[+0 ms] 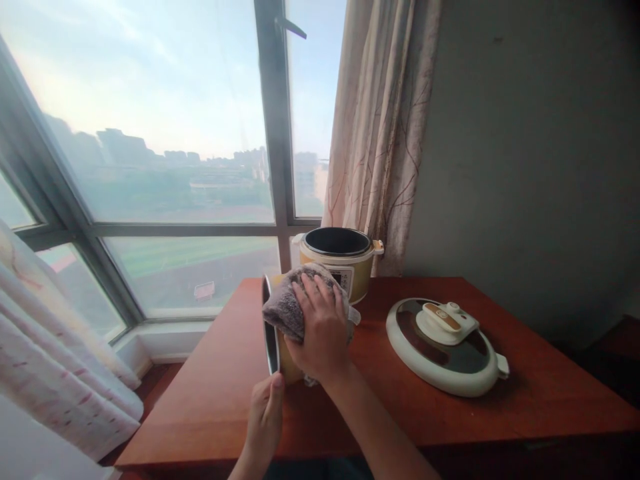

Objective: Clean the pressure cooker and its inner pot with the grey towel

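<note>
A yellow pot (287, 363) with a shiny rim is tipped on its side over the table, its mouth facing left. My left hand (265, 410) grips the lower part of that rim, thumb on top. Bunched over the pot's outer wall is a grey-brown fluffy cloth (285, 310). My right hand (320, 327) presses the cloth against the wall with fingers spread over it. Just behind stands a cooker body (363, 283) with a dark interior, cream handles and a front panel, partly hidden by the cloth and hand.
To the right, a round cream-rimmed lid (400, 340) with a dark centre and a knob lies on the reddish-brown table (210, 400). Beyond the table are a large window (185, 230) and a patterned curtain (375, 133). Another curtain (60, 360) hangs at the left.
</note>
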Action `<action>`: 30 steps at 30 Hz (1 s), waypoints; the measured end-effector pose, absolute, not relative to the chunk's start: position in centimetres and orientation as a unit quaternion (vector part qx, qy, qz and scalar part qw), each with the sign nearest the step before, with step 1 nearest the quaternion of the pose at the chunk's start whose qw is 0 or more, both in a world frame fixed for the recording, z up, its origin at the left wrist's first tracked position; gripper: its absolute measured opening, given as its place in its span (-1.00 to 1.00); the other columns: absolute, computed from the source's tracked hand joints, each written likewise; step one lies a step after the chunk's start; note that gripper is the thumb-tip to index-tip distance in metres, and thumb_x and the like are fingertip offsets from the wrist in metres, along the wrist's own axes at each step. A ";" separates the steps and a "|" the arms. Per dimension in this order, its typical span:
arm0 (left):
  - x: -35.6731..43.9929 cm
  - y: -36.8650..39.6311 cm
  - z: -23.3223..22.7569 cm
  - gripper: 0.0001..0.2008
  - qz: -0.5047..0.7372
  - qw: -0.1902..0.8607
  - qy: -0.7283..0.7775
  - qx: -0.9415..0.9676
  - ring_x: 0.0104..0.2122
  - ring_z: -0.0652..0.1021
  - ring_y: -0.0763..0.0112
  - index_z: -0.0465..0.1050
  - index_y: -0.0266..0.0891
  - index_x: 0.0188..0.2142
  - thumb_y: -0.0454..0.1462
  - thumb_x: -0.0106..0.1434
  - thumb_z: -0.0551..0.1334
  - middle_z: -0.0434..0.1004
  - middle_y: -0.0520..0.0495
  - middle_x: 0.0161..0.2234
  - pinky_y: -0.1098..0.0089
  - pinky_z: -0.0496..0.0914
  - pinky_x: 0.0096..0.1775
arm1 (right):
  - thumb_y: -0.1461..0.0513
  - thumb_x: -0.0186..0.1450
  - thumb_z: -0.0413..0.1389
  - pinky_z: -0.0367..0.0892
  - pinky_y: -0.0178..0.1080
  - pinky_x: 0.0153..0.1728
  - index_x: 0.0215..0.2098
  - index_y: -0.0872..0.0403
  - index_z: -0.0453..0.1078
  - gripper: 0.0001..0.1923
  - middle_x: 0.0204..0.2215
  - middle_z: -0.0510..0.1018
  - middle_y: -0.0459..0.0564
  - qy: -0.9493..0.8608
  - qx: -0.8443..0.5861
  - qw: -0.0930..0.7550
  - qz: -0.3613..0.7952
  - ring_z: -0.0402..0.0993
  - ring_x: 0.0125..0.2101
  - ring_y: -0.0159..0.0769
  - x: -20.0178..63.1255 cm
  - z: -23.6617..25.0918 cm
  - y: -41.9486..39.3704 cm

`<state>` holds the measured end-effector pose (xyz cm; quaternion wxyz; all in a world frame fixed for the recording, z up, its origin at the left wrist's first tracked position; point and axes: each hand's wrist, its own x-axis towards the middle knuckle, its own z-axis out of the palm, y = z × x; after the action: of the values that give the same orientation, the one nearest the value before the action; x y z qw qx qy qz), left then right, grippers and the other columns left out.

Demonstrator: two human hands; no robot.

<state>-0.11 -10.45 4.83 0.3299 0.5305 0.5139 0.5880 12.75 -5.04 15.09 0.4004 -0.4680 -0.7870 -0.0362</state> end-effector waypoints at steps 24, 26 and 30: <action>0.9 -10.1 12.7 -0.39 0.591 0.604 0.452 0.285 -0.03 0.62 0.01 0.62 -0.33 -0.09 0.13 0.09 0.36 0.70 -0.23 -0.16 0.14 0.50 0.03 | 0.12 0.13 0.15 -0.22 0.38 0.32 0.46 0.01 -0.05 -0.04 0.44 0.01 0.09 -0.760 -0.451 0.453 -0.117 -0.13 0.40 0.25 13.2 6.6 -10.8; 1.0 -9.6 12.8 -0.42 0.608 0.598 0.440 0.281 0.02 0.59 0.01 0.62 -0.33 -0.07 0.08 0.10 0.35 0.69 -0.23 -0.14 0.14 0.47 0.07 | 0.10 0.14 0.16 -0.28 0.35 0.33 0.44 0.00 0.00 -0.07 0.44 0.02 0.06 -0.768 -0.461 0.435 -0.097 -0.14 0.40 0.24 13.3 9.5 -10.3; 1.0 -9.0 12.9 -0.44 0.629 0.601 0.405 0.281 0.06 0.57 0.00 0.58 -0.33 0.01 -0.03 0.10 0.37 0.68 -0.20 -0.09 0.13 0.44 0.11 | 0.05 0.25 0.13 -0.26 0.18 0.36 0.36 -0.02 0.17 -0.27 0.41 0.14 0.02 -0.774 -0.494 0.395 -0.033 -0.06 0.39 0.07 13.1 15.5 -8.2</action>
<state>1.04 -9.01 12.93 0.6006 0.2810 0.4052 0.6294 13.06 -8.17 15.52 0.3946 -0.4935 -0.7744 -0.0332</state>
